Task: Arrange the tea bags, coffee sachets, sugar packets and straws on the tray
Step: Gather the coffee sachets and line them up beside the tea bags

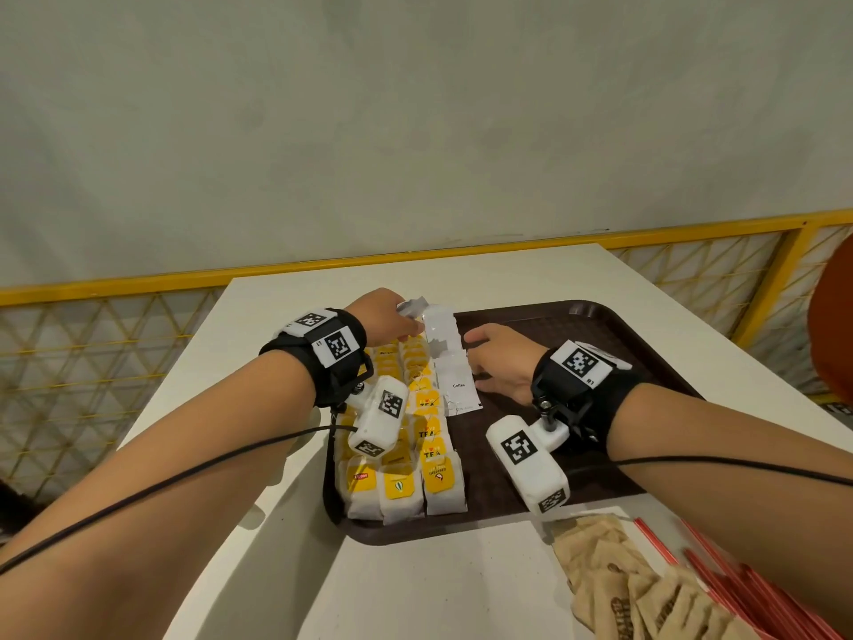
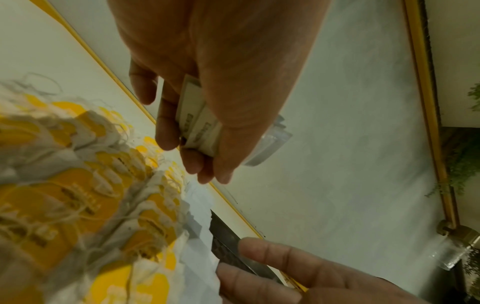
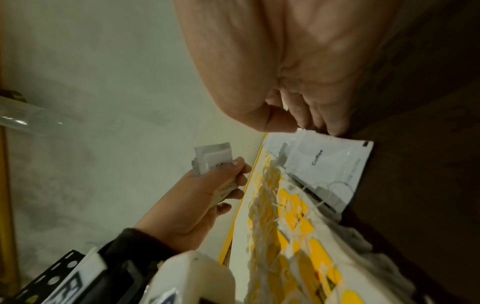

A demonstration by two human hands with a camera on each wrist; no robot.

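Tea bags (image 2: 78, 205) blurred, straws (image 1: 738, 588) cut by edge, right fingertips (image 3: 335, 127) hidden behind sachet

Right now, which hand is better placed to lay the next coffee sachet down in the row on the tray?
Probably the left hand: it already grips a small stack of coffee sachets above the row's far end. The right hand holds none; its fingertips rest on the laid sachets on the tray.
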